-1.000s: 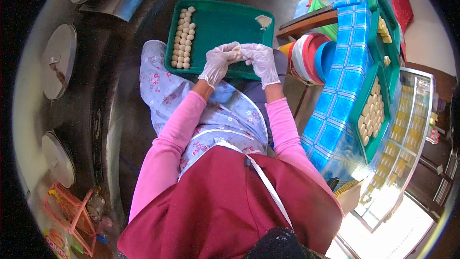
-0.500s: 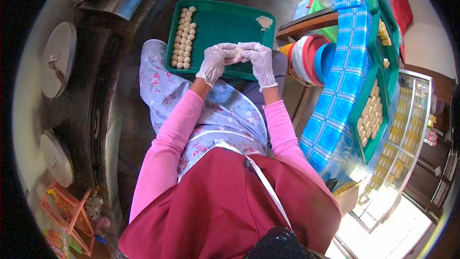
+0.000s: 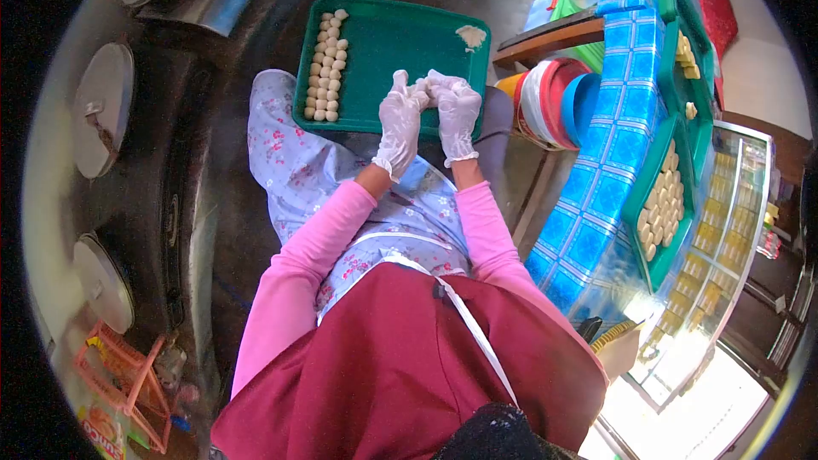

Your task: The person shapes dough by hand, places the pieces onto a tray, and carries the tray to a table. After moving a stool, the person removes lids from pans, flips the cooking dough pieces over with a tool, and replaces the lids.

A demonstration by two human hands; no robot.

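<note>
My left hand (image 3: 400,122) and my right hand (image 3: 456,109), both in thin white gloves, meet over the near edge of a green tray (image 3: 400,43). Their fingers are closed and touch at the tips around a small pale piece of dough (image 3: 426,90), mostly hidden by the gloves. My left thumb or finger sticks up beside it. Round pale dough balls (image 3: 326,64) sit in tight rows along the tray's left side. A patch of white flour or dough (image 3: 471,37) lies at its far right corner.
On the right, a table with blue checked cloth (image 3: 609,153) bears green trays, one with flattened pale pieces (image 3: 660,204). Red and blue round tubs (image 3: 562,106) stand beside it. Round metal lids (image 3: 104,111) and an orange plastic basket (image 3: 128,383) are on the left.
My hands have turned more upright, with the wrists closer together. My left hand has shifted right and its fingers now point away from me. The dough balls have not moved.
</note>
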